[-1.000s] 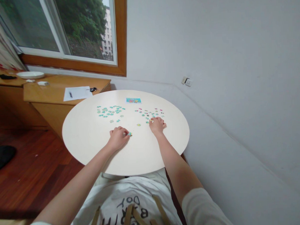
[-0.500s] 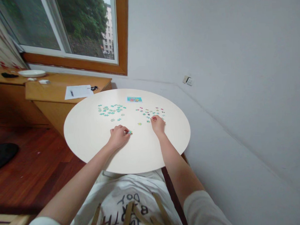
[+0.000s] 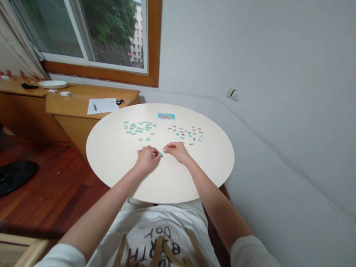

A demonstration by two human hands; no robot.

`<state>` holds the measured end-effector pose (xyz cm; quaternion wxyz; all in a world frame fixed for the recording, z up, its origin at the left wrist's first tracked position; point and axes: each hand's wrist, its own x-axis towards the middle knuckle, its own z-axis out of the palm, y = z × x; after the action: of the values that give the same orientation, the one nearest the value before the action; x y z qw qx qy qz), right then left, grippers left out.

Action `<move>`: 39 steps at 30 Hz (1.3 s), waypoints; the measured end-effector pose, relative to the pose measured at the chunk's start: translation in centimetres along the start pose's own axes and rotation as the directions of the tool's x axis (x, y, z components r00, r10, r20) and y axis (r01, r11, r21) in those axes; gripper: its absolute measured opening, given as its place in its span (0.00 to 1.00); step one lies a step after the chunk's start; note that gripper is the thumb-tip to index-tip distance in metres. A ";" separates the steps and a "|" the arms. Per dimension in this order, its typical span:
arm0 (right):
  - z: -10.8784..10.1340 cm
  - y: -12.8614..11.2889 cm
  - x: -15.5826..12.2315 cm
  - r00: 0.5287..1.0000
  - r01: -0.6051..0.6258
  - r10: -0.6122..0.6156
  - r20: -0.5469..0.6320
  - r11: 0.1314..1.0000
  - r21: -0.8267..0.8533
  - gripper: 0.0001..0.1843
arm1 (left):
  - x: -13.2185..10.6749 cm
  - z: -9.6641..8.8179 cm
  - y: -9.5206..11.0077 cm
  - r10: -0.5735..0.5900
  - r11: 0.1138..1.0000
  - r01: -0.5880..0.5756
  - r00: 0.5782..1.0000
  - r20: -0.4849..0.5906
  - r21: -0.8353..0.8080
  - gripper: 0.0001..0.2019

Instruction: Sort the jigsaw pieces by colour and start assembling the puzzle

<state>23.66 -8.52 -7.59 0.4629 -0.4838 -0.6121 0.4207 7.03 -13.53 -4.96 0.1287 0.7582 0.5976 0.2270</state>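
Near the middle of the white oval table [image 3: 114,159], my left hand [image 3: 146,158] rests with its fingers pinched on a small teal and multicoloured puzzle piece [image 3: 160,154]. Whether that is one piece or several joined, I cannot tell. Just to its right, my right hand [image 3: 179,152] pinches another puzzle piece [image 3: 165,150], pale with dark marks, between thumb and fingertips. A narrow gap separates the two held pieces. Teal loose pieces [image 3: 139,129] lie spread beyond my left hand. Mixed-colour loose pieces [image 3: 192,135] are scattered beyond my right hand.
A small colourful picture card [image 3: 166,116] lies at the table's far side. Behind on the left, a wooden desk [image 3: 77,90] bears a paper sheet [image 3: 102,106], keys [image 3: 120,102] and a white plate [image 3: 53,84]. The wall [image 3: 266,87] runs along the right.
My right hand has moved left and slightly nearer from the right-hand pieces, bringing a puzzle piece beside my left hand. My left hand keeps its pinch. The view has turned slightly left.
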 end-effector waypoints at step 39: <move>-0.4 -0.9 1.9 0.958 -0.137 0.209 0.197 0.935 -0.327 0.16 | 0.0 -0.2 0.3 0.006 1.000 -0.006 1.000 0.016 0.023 0.09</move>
<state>23.70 -6.80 -6.35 0.2690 -0.5510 -0.6743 0.4115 7.19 -13.60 -4.66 0.1240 0.7631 0.5969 0.2147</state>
